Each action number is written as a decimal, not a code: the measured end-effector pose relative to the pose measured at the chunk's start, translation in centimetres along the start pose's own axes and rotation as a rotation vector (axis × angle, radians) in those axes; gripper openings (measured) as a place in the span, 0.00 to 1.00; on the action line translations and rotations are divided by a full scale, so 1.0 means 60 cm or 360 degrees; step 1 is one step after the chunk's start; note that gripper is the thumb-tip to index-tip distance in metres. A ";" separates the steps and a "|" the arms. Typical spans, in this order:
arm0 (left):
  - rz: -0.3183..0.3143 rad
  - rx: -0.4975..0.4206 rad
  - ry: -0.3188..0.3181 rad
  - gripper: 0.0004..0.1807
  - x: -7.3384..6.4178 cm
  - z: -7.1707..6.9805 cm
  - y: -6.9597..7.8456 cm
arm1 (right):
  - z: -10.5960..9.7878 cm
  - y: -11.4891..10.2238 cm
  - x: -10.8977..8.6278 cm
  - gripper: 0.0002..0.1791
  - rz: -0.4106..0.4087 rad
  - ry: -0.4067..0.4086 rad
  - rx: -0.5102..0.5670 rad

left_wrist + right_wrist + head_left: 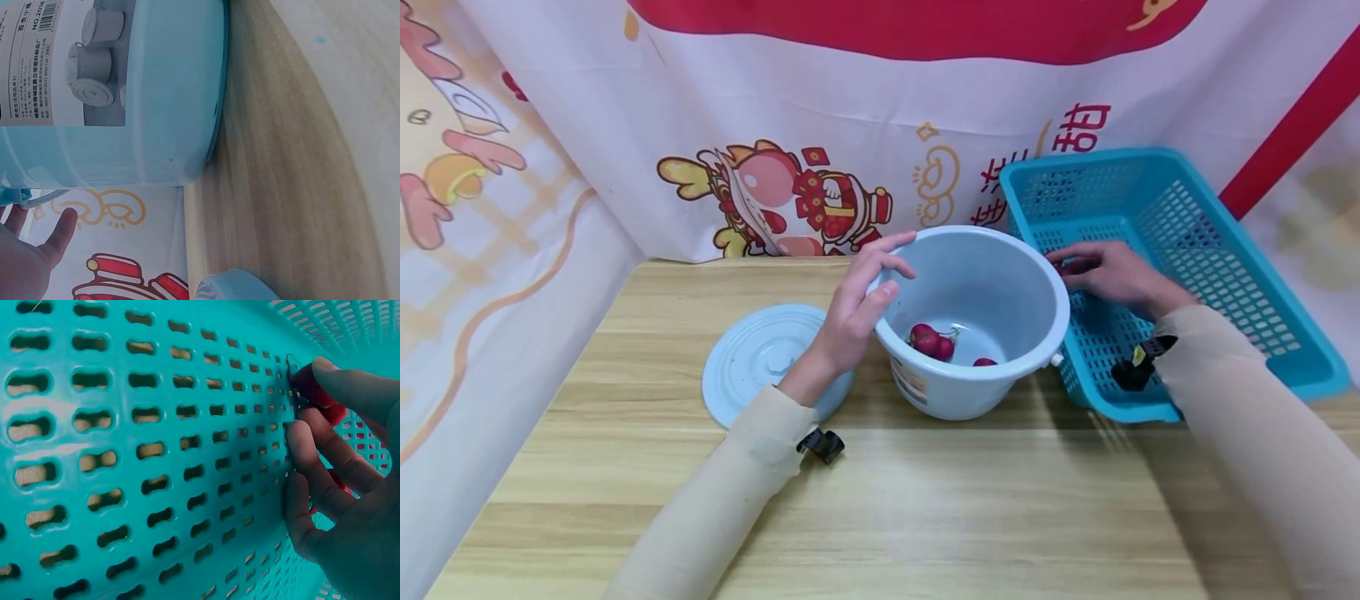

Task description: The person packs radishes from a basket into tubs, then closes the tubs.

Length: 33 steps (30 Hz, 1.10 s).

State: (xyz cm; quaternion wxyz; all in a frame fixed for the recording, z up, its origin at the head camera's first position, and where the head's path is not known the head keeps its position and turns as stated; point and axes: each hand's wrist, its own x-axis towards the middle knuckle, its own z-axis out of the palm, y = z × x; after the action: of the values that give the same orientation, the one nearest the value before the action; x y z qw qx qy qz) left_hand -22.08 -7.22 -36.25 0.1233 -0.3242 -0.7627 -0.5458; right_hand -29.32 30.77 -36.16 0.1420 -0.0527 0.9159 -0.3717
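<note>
A light-blue bucket (pixel 955 390) stands upright on the table with several small red radishes (pixel 925 338) at its bottom. My left hand (pixel 850 315) rests on its left rim, fingers fairly straight and spread. Part of that hand shows beside the bucket's handle joint in the left wrist view. My right hand (pixel 1116 273) is down inside a turquoise basket (pixel 1225 275), against the wall nearest the bucket. Thumb and fingertips pinch a red radish (pixel 312 386) with a thin root there. More red shows behind those fingers, partly hidden.
Left of the bucket, a round light-blue lid (pixel 752 358) lies on the wooden table (pixel 970 508), partly under my left forearm. The basket's left wall stands close beside the bucket. A printed cloth (pixel 850 108) hangs behind the table.
</note>
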 end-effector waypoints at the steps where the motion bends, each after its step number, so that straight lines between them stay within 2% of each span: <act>1: 0.0003 0.0002 0.0002 0.20 0.000 0.000 0.001 | 0.001 -0.002 0.001 0.28 0.0004 0.0003 -0.0020; 4: 0.0011 0.0002 0.0004 0.20 0.001 0.000 0.004 | 0.003 -0.007 0.001 0.27 0.0011 0.0024 -0.0053; 8: 0.0019 0.0000 0.0002 0.20 0.002 0.001 0.003 | 0.008 -0.013 -0.002 0.25 0.0046 0.0056 -0.0009; 17: 0.0015 -0.0014 -0.0007 0.20 0.003 0.003 0.002 | 0.026 -0.035 -0.021 0.29 0.0138 0.0143 0.0322; 22: 0.0019 -0.0015 -0.0010 0.20 0.004 0.003 0.001 | 0.047 -0.056 -0.031 0.28 0.0146 0.0225 0.0389; 28: 0.0003 -0.0022 -0.0010 0.20 0.003 0.001 0.001 | 0.066 -0.074 -0.042 0.32 0.0191 0.0189 0.0446; 33: -0.0011 -0.0023 -0.0012 0.20 0.002 -0.001 -0.001 | 0.066 -0.080 -0.050 0.34 0.0277 0.0138 0.0385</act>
State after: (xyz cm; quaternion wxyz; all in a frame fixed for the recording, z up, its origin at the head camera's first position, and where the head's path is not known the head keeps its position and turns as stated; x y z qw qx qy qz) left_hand -22.22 -7.26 -36.20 0.1162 -0.3246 -0.7604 -0.5503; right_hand -25.33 25.30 -34.90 0.1393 0.0605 0.8708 -0.4676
